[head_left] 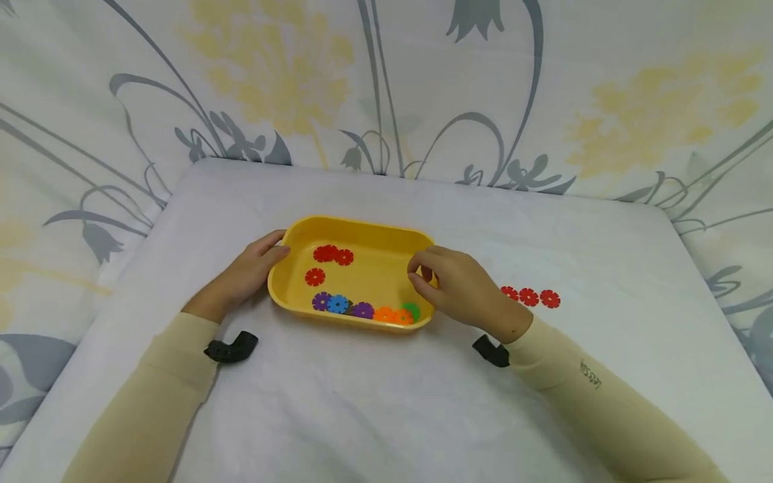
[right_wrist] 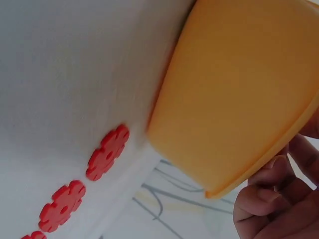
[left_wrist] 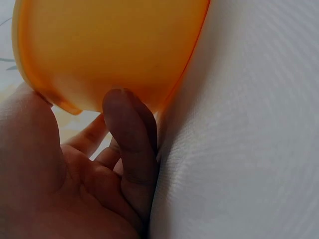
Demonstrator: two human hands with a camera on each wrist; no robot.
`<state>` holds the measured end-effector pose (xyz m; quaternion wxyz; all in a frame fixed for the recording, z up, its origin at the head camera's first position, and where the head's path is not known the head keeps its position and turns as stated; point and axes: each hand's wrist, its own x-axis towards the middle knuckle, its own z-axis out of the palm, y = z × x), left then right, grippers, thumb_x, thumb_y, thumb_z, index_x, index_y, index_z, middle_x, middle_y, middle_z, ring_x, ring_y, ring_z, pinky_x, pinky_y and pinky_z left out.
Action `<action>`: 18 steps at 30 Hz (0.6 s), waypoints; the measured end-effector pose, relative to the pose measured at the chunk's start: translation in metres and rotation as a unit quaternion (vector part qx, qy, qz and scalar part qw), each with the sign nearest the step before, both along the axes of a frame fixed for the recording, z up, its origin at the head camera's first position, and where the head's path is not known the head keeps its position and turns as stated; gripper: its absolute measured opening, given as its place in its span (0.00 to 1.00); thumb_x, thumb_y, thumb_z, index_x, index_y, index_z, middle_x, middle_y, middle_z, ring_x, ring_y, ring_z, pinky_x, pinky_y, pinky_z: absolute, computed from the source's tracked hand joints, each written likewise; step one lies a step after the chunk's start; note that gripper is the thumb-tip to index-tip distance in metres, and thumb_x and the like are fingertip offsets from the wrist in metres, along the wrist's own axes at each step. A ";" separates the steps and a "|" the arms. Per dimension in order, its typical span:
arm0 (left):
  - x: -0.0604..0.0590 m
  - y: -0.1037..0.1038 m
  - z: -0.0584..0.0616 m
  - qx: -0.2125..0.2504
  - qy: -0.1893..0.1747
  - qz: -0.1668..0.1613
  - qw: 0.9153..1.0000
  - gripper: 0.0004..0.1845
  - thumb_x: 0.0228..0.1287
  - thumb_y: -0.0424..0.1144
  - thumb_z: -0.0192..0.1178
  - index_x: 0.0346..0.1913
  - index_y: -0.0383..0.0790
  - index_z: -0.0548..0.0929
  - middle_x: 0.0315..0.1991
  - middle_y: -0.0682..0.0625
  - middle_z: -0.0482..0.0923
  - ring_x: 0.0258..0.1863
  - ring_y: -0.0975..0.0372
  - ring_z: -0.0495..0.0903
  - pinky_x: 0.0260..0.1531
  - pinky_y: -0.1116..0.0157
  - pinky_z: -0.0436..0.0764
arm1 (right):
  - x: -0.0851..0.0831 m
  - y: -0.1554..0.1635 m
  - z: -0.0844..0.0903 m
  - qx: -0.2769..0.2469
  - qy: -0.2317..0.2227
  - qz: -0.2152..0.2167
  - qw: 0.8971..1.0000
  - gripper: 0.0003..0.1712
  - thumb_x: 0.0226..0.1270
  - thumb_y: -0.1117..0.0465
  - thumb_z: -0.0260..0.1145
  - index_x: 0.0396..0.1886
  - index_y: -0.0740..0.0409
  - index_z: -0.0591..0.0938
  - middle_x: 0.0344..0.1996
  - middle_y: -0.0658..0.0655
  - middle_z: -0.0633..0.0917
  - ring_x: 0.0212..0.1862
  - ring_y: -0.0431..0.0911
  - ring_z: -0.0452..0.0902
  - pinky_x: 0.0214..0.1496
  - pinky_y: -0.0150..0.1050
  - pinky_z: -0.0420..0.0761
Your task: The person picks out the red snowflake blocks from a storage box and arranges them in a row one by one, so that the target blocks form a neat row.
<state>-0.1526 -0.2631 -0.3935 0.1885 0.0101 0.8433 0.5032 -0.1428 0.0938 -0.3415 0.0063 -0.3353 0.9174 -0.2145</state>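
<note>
A shallow yellow plastic tray [head_left: 356, 229] lies on the white cloth, with several notched, flower-shaped plastic discs inside. Red discs [head_left: 315, 277] lie toward its left, while purple, blue [head_left: 338, 304], orange [head_left: 384, 314] and green discs [head_left: 413, 310] line the near side. My left hand [head_left: 244, 272] grips the tray's left end, thumb at the rim and fingers against the outer wall. Over the tray's right end hovers my right hand [head_left: 461, 285], its fingers bent and thumb close to the index finger. Whether a disc is between those fingertips is hidden.
Three red discs [head_left: 529, 297] form a row on the white cloth [head_left: 386, 402] right of the tray, beside my right wrist. A floral-patterned fabric [head_left: 410, 87] rises behind the far edge. Black wrist-worn devices [head_left: 232, 347] sit at both cuffs.
</note>
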 end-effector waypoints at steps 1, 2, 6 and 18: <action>-0.001 0.001 0.001 -0.003 0.002 0.000 1.000 0.32 0.79 0.56 0.39 0.80 0.51 0.54 0.70 0.42 0.70 0.49 0.57 0.79 0.47 0.77 0.79 | 0.001 -0.001 0.002 -0.005 -0.006 0.001 1.000 0.05 0.67 0.59 0.68 0.40 0.54 0.83 0.28 0.49 0.80 0.30 0.42 0.71 0.31 0.33 0.75; -0.002 0.002 0.002 -0.005 0.002 0.001 1.000 0.32 0.79 0.56 0.39 0.80 0.52 0.54 0.71 0.42 0.69 0.49 0.56 0.79 0.47 0.77 0.79 | 0.000 -0.003 0.005 -0.007 -0.011 0.006 1.000 0.04 0.68 0.59 0.68 0.40 0.54 0.83 0.28 0.49 0.80 0.30 0.42 0.71 0.32 0.33 0.75; -0.002 0.003 0.005 -0.009 -0.005 0.002 1.000 0.32 0.79 0.56 0.39 0.80 0.51 0.54 0.71 0.42 0.68 0.50 0.57 0.78 0.47 0.77 0.78 | -0.005 -0.013 0.020 -0.002 -0.023 0.043 0.999 0.05 0.69 0.59 0.66 0.41 0.54 0.84 0.29 0.48 0.81 0.34 0.44 0.75 0.36 0.33 0.78; 0.003 0.004 0.003 0.013 -0.013 -0.014 1.000 0.31 0.79 0.52 0.41 0.79 0.49 0.54 0.66 0.36 0.73 0.43 0.61 0.81 0.44 0.74 0.82 | -0.058 -0.097 0.051 0.096 -0.162 0.149 0.971 0.15 0.74 0.56 0.61 0.56 0.54 0.80 0.40 0.52 0.86 0.38 0.44 0.78 0.43 0.30 0.80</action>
